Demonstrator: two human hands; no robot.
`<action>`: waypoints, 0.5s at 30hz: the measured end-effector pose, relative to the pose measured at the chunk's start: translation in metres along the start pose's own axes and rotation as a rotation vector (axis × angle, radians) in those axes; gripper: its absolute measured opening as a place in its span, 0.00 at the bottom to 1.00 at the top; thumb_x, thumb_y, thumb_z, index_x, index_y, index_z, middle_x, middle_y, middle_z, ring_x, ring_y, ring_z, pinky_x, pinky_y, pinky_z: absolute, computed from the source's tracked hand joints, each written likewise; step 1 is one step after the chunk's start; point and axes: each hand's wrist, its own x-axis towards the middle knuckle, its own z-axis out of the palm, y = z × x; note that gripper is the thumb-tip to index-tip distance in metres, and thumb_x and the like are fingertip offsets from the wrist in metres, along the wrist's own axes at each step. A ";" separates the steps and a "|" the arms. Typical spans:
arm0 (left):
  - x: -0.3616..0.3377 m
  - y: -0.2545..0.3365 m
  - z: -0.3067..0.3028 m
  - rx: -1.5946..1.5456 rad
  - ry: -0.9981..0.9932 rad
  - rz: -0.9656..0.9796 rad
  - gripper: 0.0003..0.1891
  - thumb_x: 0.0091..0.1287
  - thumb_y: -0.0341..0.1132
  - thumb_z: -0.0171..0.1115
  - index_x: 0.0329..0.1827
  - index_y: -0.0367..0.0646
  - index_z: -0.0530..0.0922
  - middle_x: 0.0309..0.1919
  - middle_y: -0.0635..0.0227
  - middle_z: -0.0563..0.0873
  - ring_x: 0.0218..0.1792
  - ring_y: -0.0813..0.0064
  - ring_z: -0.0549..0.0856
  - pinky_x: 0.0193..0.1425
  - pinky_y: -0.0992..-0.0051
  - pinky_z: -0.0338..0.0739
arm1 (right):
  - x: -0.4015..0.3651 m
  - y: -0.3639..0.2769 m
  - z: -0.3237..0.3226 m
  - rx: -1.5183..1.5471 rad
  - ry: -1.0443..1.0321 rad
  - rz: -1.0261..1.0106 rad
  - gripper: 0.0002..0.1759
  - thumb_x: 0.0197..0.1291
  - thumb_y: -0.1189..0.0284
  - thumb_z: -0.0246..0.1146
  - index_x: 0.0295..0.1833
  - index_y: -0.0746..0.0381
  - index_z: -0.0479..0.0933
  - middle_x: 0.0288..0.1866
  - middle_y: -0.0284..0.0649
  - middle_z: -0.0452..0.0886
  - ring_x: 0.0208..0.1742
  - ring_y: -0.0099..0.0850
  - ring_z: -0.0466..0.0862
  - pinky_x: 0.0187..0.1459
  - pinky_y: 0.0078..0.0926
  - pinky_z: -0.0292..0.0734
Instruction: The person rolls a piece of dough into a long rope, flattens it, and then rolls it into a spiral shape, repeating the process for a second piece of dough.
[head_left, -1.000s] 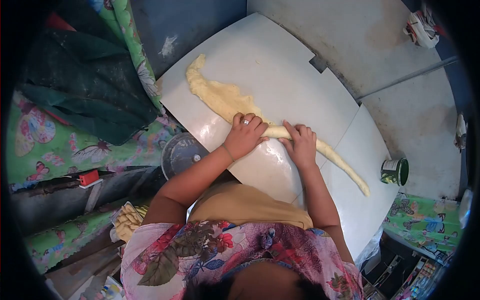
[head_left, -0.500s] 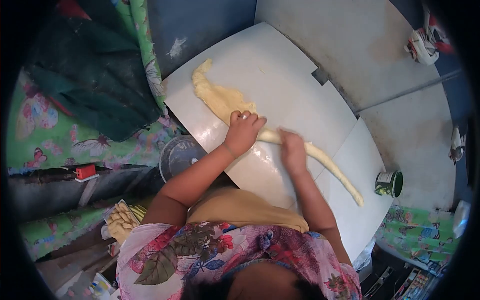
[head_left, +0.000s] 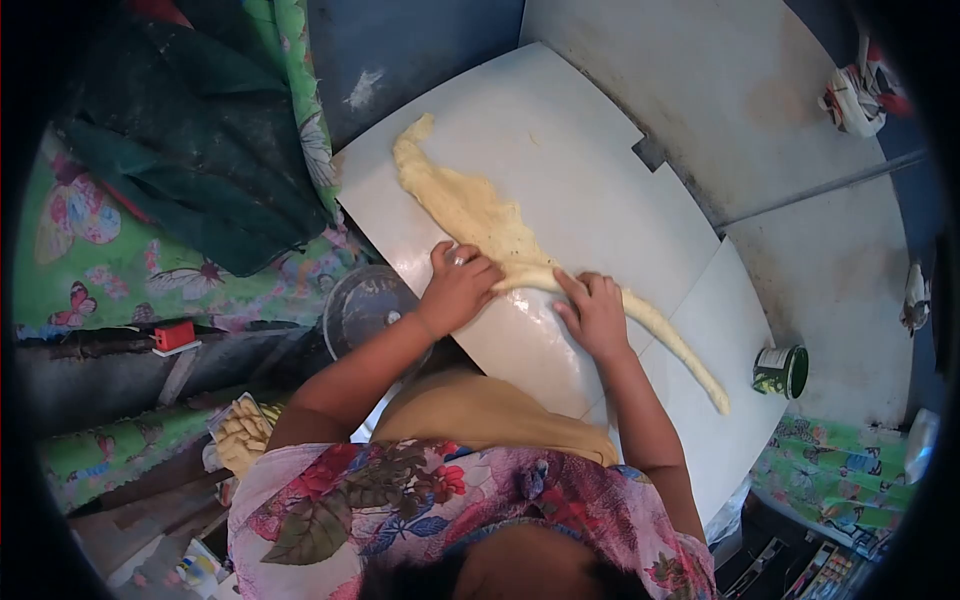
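A long piece of pale yellow dough (head_left: 470,208) lies across the white table. Its far left part is a flat, ragged-edged sheet; towards the right it becomes a thin rolled rope (head_left: 680,350). My left hand (head_left: 460,288) has its fingers curled over the near edge of the dough, where the sheet narrows into the roll. A little to the right, my right hand (head_left: 598,312) rests on the roll with its fingers apart and the thumb spread towards me. Between both hands a short length of folded dough shows. The fingertips of my left hand are partly hidden.
On the table's right edge stands a green tin (head_left: 780,371). A lidded clear bucket (head_left: 365,310) sits below the left edge. Pale shaped pieces fill a tray (head_left: 243,432) at the lower left. Dark green cloth (head_left: 190,140) hangs at the left. Grey panels border the far side.
My left hand has moved left and slightly nearer me along the dough. My right hand has shifted a little right, its fingers now more spread. More of the flat sheet shows between them.
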 end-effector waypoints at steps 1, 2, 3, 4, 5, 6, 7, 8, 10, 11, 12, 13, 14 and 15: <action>-0.001 0.002 -0.004 0.005 -0.038 -0.040 0.17 0.59 0.44 0.70 0.48 0.49 0.82 0.46 0.73 0.80 0.61 0.66 0.72 0.69 0.49 0.52 | 0.002 0.003 -0.003 0.013 -0.031 0.008 0.31 0.60 0.53 0.66 0.70 0.44 0.74 0.53 0.38 0.75 0.55 0.39 0.73 0.58 0.39 0.66; -0.001 0.004 -0.009 0.009 -0.078 -0.079 0.16 0.60 0.43 0.70 0.47 0.48 0.82 0.46 0.72 0.80 0.61 0.65 0.72 0.69 0.48 0.52 | 0.003 0.005 -0.008 0.025 -0.061 0.018 0.30 0.60 0.54 0.66 0.69 0.44 0.74 0.53 0.38 0.75 0.54 0.39 0.73 0.58 0.40 0.66; 0.001 0.006 -0.012 0.012 -0.118 -0.117 0.15 0.61 0.42 0.69 0.46 0.47 0.83 0.47 0.71 0.79 0.60 0.64 0.72 0.69 0.48 0.52 | 0.005 0.006 -0.012 0.037 -0.092 0.029 0.30 0.60 0.54 0.67 0.69 0.43 0.75 0.52 0.38 0.75 0.54 0.39 0.73 0.58 0.40 0.66; 0.007 0.004 -0.010 0.032 -0.002 -0.159 0.14 0.61 0.41 0.69 0.46 0.46 0.82 0.48 0.69 0.78 0.60 0.63 0.72 0.68 0.48 0.52 | 0.018 0.009 -0.015 0.004 -0.152 0.099 0.32 0.60 0.57 0.67 0.71 0.45 0.72 0.58 0.41 0.75 0.58 0.40 0.73 0.61 0.42 0.65; 0.020 0.000 -0.006 0.051 0.111 -0.202 0.14 0.61 0.40 0.68 0.46 0.45 0.82 0.49 0.68 0.78 0.59 0.62 0.72 0.68 0.48 0.52 | 0.033 0.015 -0.008 -0.105 -0.036 0.162 0.32 0.61 0.58 0.67 0.72 0.46 0.71 0.61 0.42 0.74 0.61 0.41 0.72 0.63 0.43 0.64; 0.034 -0.004 -0.002 0.072 0.226 -0.242 0.13 0.61 0.40 0.67 0.47 0.45 0.82 0.49 0.67 0.77 0.59 0.61 0.72 0.68 0.48 0.53 | 0.048 0.021 0.005 -0.215 0.083 0.224 0.33 0.62 0.59 0.66 0.73 0.47 0.70 0.64 0.43 0.73 0.63 0.42 0.72 0.64 0.44 0.63; 0.048 -0.010 0.000 0.052 0.315 -0.243 0.12 0.61 0.39 0.66 0.46 0.45 0.82 0.50 0.66 0.77 0.58 0.61 0.73 0.67 0.50 0.54 | 0.058 0.020 0.010 -0.326 0.206 0.284 0.33 0.62 0.60 0.66 0.74 0.48 0.68 0.67 0.44 0.72 0.65 0.44 0.71 0.66 0.45 0.63; 0.062 -0.016 0.002 0.033 0.404 -0.245 0.11 0.61 0.38 0.66 0.45 0.46 0.82 0.50 0.65 0.77 0.56 0.60 0.74 0.66 0.52 0.54 | 0.059 0.017 0.010 -0.316 0.205 0.288 0.34 0.63 0.60 0.65 0.74 0.49 0.67 0.69 0.44 0.71 0.67 0.44 0.70 0.67 0.45 0.62; 0.076 -0.024 0.006 0.196 0.381 -0.122 0.10 0.60 0.35 0.65 0.44 0.47 0.82 0.46 0.66 0.79 0.53 0.60 0.76 0.63 0.55 0.59 | 0.074 0.001 0.002 -0.290 0.210 0.284 0.35 0.64 0.60 0.64 0.76 0.52 0.65 0.73 0.45 0.68 0.71 0.46 0.68 0.70 0.45 0.59; 0.076 -0.030 0.006 0.183 0.292 -0.072 0.11 0.60 0.35 0.66 0.45 0.48 0.82 0.44 0.67 0.80 0.53 0.61 0.76 0.63 0.55 0.59 | 0.070 -0.005 0.015 -0.231 0.171 0.166 0.34 0.64 0.59 0.63 0.75 0.52 0.65 0.73 0.45 0.69 0.70 0.45 0.68 0.70 0.45 0.59; 0.071 -0.035 0.007 0.169 0.199 -0.026 0.11 0.60 0.36 0.66 0.45 0.48 0.82 0.43 0.68 0.80 0.53 0.61 0.76 0.62 0.55 0.60 | 0.053 -0.010 0.036 -0.171 0.126 0.048 0.34 0.64 0.59 0.63 0.75 0.52 0.65 0.72 0.45 0.69 0.70 0.45 0.69 0.70 0.46 0.59; 0.065 -0.040 0.009 0.153 0.103 0.022 0.11 0.60 0.36 0.66 0.45 0.48 0.83 0.41 0.69 0.81 0.54 0.62 0.77 0.61 0.55 0.61 | 0.047 -0.016 0.042 -0.111 0.079 -0.067 0.34 0.65 0.59 0.62 0.75 0.53 0.66 0.71 0.45 0.70 0.70 0.44 0.69 0.71 0.46 0.59; 0.057 -0.047 0.013 0.166 0.098 0.061 0.13 0.61 0.42 0.66 0.47 0.50 0.83 0.39 0.72 0.82 0.54 0.65 0.78 0.62 0.55 0.62 | 0.047 -0.014 0.044 -0.116 0.098 -0.059 0.34 0.65 0.58 0.63 0.75 0.52 0.66 0.70 0.44 0.71 0.69 0.43 0.70 0.70 0.45 0.59; 0.054 -0.048 0.008 0.155 0.149 0.102 0.13 0.62 0.43 0.65 0.47 0.51 0.83 0.39 0.72 0.82 0.54 0.65 0.78 0.63 0.54 0.62 | 0.049 -0.019 0.035 -0.120 0.116 -0.046 0.34 0.64 0.58 0.63 0.75 0.52 0.66 0.69 0.43 0.73 0.68 0.42 0.71 0.69 0.45 0.60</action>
